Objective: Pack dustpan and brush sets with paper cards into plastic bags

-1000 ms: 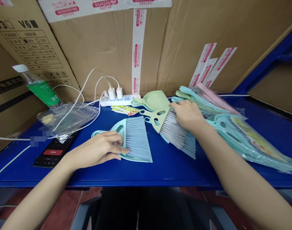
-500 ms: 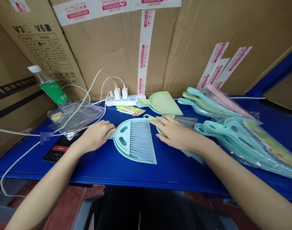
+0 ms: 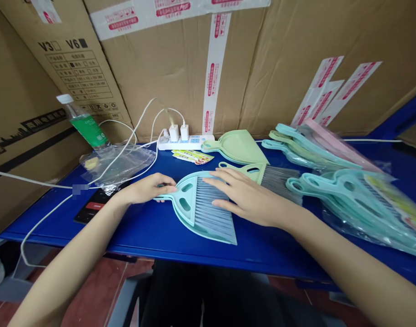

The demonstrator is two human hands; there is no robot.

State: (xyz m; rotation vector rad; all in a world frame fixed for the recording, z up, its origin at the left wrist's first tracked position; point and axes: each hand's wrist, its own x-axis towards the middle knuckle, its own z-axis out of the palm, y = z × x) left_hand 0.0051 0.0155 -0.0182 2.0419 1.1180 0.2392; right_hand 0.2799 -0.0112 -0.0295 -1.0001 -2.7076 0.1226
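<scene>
In front of me lies a light blue dustpan (image 3: 221, 238) with a matching hand brush (image 3: 190, 196) nested in it, its grey-blue bristles toward the right. My left hand (image 3: 152, 188) is closed round the handle end, thumb on top. Over the bristles' upper part rests my right hand (image 3: 240, 195), fingers stretched out; whether it presses on them I cannot tell. Just behind that hand is a green hand brush (image 3: 243, 169) with grey bristles, partly covered by my wrist. Further back lies a green dustpan (image 3: 240, 144).
Bagged blue sets (image 3: 344, 195) lie at the right, with green and pink bagged ones (image 3: 344, 145) behind. A power strip (image 3: 197, 141), cables, colourful packets (image 3: 192, 156), a clear bag (image 3: 122, 161), a bottle (image 3: 88, 127) and a phone (image 3: 90, 204) stand left and back. Cardboard (image 3: 167, 59) walls the rear.
My right hand has moved left from the green brush onto the blue brush's bristles. The left hand now grips the handle with its thumb on top. The view has shifted slightly.
</scene>
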